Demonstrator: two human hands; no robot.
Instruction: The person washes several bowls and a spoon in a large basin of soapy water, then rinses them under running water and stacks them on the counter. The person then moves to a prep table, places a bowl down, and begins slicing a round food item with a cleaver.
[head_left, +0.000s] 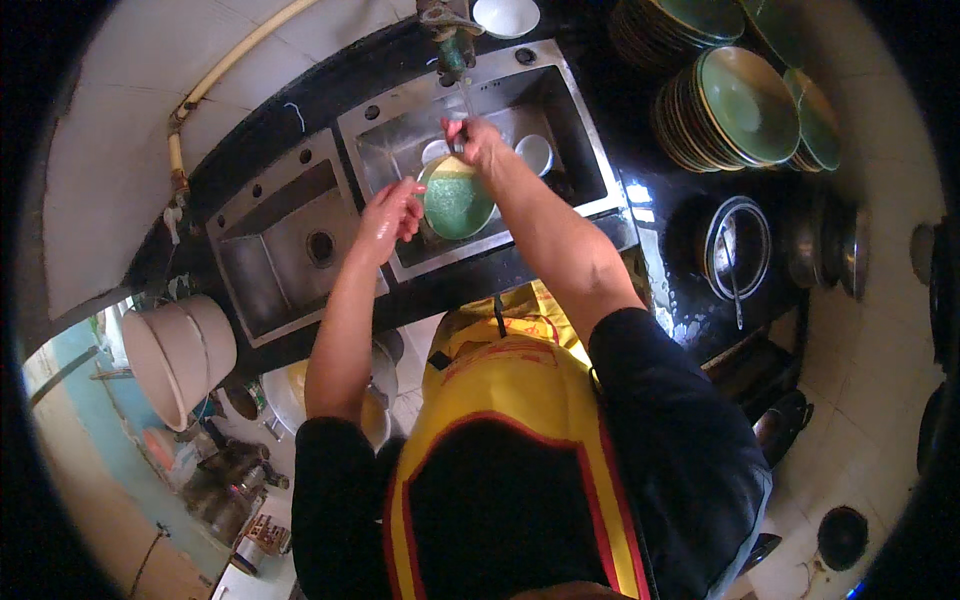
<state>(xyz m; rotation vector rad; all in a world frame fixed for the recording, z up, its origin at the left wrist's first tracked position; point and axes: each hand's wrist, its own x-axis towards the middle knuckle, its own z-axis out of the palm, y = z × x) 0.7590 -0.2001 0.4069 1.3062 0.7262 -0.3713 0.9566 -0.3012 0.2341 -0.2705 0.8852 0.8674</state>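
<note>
Over the right basin of the steel sink (556, 97), a round green bowl (459, 202) with a pale yellow part inside is tilted and looks wet. My left hand (394, 215) is at the bowl's left rim, wet, with fingers curled; whether it grips the rim cannot be told. Above the bowl's top edge, under the tap (452, 60), my right hand (472, 141) has its fingers bent around something dark and thin that I cannot make out. A white cup (534, 154) lies in the basin to the right, and another white dish (435, 152) shows behind the bowl.
Stacked green bowls (750, 105) stand on the dark counter at the right. Nearer is a round metal-rimmed container (737, 247) with a ladle across it. A white bowl (506, 16) sits behind the sink. Left are an empty second basin (285, 255) and a pale bucket (180, 356).
</note>
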